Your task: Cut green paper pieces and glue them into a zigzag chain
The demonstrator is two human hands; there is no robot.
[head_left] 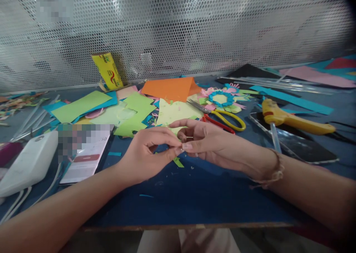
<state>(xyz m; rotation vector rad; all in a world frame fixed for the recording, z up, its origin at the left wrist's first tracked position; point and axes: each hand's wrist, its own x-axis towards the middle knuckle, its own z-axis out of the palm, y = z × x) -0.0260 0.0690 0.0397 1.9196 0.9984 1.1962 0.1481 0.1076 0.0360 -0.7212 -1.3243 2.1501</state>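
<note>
My left hand (pixel 147 153) and my right hand (pixel 205 143) meet over the middle of the blue table (pixel 178 197). Both are closed in a pinch, fingertips touching around a tiny piece that I cannot make out. A small green paper scrap (pixel 178 162) lies on the table just under the fingers. Behind the hands lie a pale yellow-green cut paper (pixel 175 112) and light green paper pieces (pixel 135 115).
Red- and yellow-handled scissors (pixel 222 120) lie behind my right hand, beside a paper flower (pixel 221 98). A yellow glue gun (pixel 292 120) rests on a phone (pixel 300 143) at right. Orange folded paper (pixel 172 88), a yellow box (pixel 108 71), a white device (pixel 27 164) and a card (pixel 89 156) at left. Perforated metal screen behind.
</note>
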